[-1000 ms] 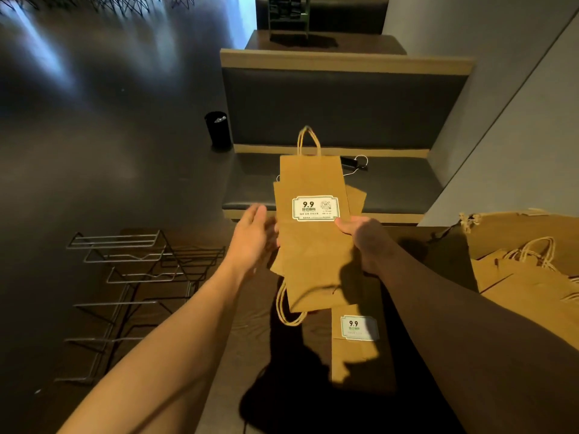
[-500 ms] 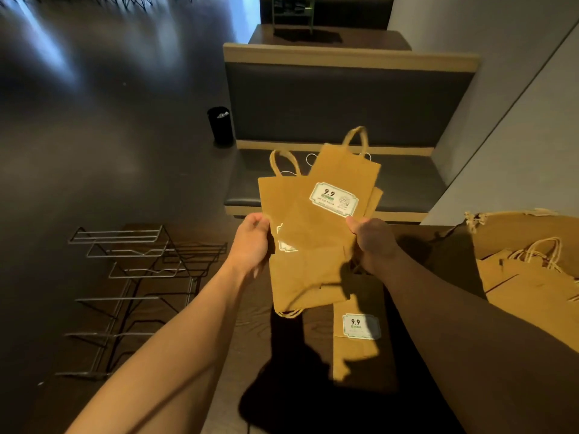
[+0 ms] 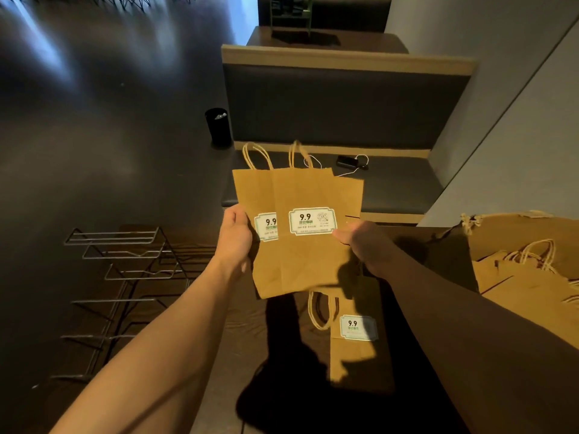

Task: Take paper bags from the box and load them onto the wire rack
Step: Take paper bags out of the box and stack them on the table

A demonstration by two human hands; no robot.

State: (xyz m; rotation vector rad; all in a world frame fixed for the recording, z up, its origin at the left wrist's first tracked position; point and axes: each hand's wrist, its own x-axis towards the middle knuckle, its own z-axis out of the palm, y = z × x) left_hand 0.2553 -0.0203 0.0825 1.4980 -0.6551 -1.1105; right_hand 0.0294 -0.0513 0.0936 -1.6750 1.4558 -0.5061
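I hold a small fan of flat brown paper bags upright above the table, handles up, each with a white "9.9" label. My left hand grips the fan's left edge. My right hand grips its right edge. Another flat bag lies on the dark table below them, its handle pointing away from me. The wire rack lies at the left on the table, holding no bags. The open cardboard box at the right holds several more bags.
A padded booth bench stands behind the table with a small dark device and white cable on its seat. A black cylindrical bin stands on the floor left of the bench. A pale wall rises at the right.
The bags in my hands turned from a tilted, crossed spread to upright and side by side. Both hands shifted to their outer edges. The bag on the table stayed put.
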